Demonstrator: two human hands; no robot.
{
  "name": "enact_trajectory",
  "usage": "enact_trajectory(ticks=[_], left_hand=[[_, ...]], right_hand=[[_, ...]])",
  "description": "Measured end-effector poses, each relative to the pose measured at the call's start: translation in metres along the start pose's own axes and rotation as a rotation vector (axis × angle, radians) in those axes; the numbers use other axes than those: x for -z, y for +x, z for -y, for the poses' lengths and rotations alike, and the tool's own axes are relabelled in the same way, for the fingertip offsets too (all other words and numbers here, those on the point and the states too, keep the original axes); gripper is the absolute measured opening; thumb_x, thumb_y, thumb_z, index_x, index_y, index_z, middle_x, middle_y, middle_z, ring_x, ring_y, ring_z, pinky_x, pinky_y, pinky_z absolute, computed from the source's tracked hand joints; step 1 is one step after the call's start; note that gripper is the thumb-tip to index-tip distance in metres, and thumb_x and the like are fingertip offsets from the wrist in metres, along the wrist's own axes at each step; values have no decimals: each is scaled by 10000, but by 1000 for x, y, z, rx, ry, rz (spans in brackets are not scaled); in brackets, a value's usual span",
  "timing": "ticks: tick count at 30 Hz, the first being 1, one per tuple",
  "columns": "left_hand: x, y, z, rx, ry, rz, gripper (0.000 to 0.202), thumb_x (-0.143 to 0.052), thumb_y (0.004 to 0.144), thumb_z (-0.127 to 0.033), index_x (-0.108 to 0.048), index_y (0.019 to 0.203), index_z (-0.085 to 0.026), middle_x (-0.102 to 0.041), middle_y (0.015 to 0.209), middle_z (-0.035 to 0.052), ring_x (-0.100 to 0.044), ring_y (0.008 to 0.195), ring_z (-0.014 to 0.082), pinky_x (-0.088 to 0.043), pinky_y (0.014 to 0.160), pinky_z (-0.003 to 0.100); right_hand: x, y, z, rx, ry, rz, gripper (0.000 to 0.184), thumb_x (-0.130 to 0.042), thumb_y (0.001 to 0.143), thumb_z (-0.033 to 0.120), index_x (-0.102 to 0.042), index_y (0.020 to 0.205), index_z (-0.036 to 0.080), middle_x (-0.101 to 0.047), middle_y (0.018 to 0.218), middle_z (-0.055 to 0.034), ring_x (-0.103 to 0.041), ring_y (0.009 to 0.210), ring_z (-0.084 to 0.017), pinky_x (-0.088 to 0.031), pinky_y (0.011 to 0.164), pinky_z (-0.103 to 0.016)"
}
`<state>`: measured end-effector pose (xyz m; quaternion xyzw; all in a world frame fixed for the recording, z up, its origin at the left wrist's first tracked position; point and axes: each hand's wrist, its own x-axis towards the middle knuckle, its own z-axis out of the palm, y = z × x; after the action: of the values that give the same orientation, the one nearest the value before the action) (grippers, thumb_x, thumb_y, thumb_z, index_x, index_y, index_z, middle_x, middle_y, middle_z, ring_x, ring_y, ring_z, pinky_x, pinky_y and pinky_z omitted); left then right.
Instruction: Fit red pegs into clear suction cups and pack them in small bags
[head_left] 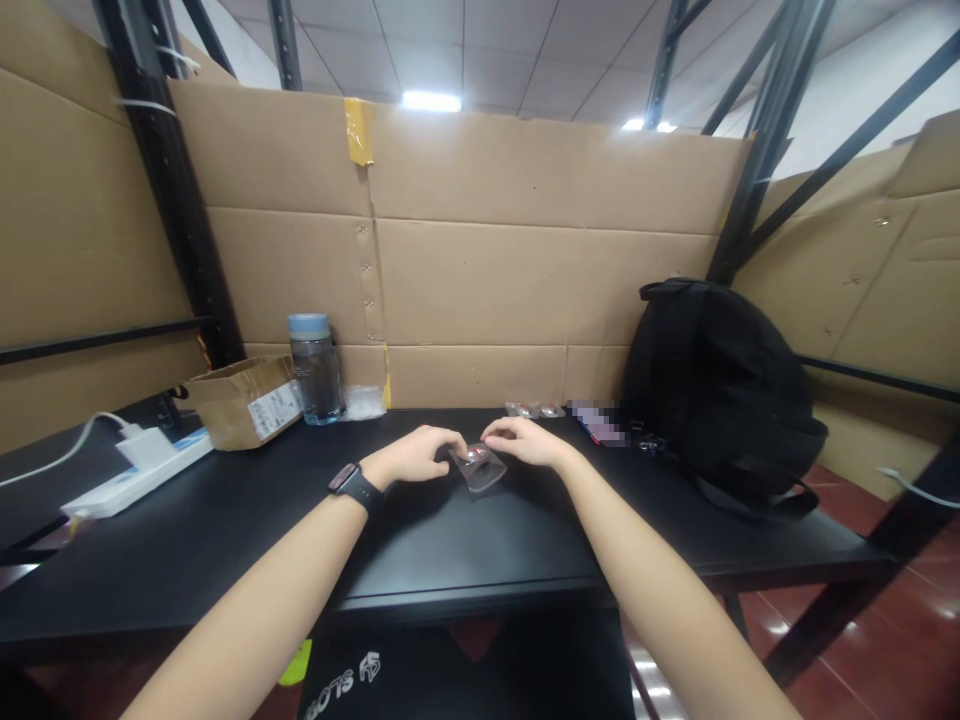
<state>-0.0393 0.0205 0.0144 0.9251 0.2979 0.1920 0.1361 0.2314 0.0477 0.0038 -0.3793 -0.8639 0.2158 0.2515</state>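
Note:
My left hand (pixel 415 455) and my right hand (pixel 525 441) meet over the middle of a black table (pixel 225 540). Both pinch a small clear plastic bag (pixel 480 468) that holds something red. The left fingers grip its left top edge, the right fingers its right top edge. The bag hangs just above the tabletop. A dark smartwatch (pixel 352 486) sits on my left wrist.
A black backpack (pixel 720 390) stands at the right. Behind the hands lie small packets (pixel 534 410). At the left back are a water bottle (pixel 315 368), a cardboard box (pixel 246 400) and a white power strip (pixel 139 470). Cardboard walls surround the table.

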Motion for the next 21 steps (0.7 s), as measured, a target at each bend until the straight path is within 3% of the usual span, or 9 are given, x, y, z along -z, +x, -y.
enact_trajectory(ticks=[2, 5, 7, 9, 13, 17, 21], left_hand=[[-7, 3, 2, -9, 52, -29, 434, -654, 708, -59, -692, 1104, -231, -717, 1115, 16, -661, 1041, 190, -485, 945, 275], [-19, 8, -2, 29, 153, -82, 344, -750, 734, -198, -693, 1070, -235, -681, 1109, 34, -637, 1041, 221, -476, 934, 312], [-24, 11, -7, 63, 221, -115, 267, -762, 779, -313, -706, 1030, -245, -673, 1094, 35, -624, 1050, 238, -459, 936, 338], [-28, 13, -9, 85, 272, -131, 213, -742, 818, -384, -724, 981, -249, -677, 1082, 39, -613, 1063, 250, -440, 945, 355], [-28, 14, -6, 127, 294, -144, 159, -683, 871, -390, -759, 868, -250, -703, 1082, 39, -610, 1077, 246, -420, 969, 359], [-22, 13, 0, 253, 224, -163, 131, -719, 816, -381, -773, 806, -262, -734, 1082, 14, -634, 1079, 241, -448, 945, 335], [-17, 13, 4, 419, 152, -145, 136, -741, 760, -398, -785, 770, -269, -766, 1056, 3, -687, 989, 229, -482, 868, 302]], right_hand=[[2, -1, -2, 19, -13, -7, 166, -657, 876, 201, -738, 1018, 179, -710, 981, -42, -626, 852, -159, -490, 796, -273], [-1, -1, -5, 11, -111, 13, 331, -779, 681, 81, -749, 990, 197, -689, 958, -19, -606, 816, -153, -472, 736, -247], [-4, -1, -7, 1, -135, 22, 361, -831, 627, 105, -759, 964, 212, -678, 942, -7, -605, 819, -154, -468, 738, -245], [-6, -1, -9, -3, -131, 18, 263, -839, 653, 162, -774, 902, 216, -678, 934, -6, -614, 828, -156, -471, 762, -253], [-3, -1, -11, 24, -110, 15, 75, -788, 738, 211, -797, 812, 217, -707, 926, -23, -637, 858, -169, -477, 800, -267], [-1, 0, -11, 17, -53, 5, 75, -753, 770, 234, -800, 815, 195, -740, 917, -40, -662, 861, -181, -494, 803, -271], [-7, 3, -9, -116, -71, -70, 168, -727, 822, 330, -786, 786, 176, -751, 864, -48, -670, 819, -182, -494, 761, -266]])
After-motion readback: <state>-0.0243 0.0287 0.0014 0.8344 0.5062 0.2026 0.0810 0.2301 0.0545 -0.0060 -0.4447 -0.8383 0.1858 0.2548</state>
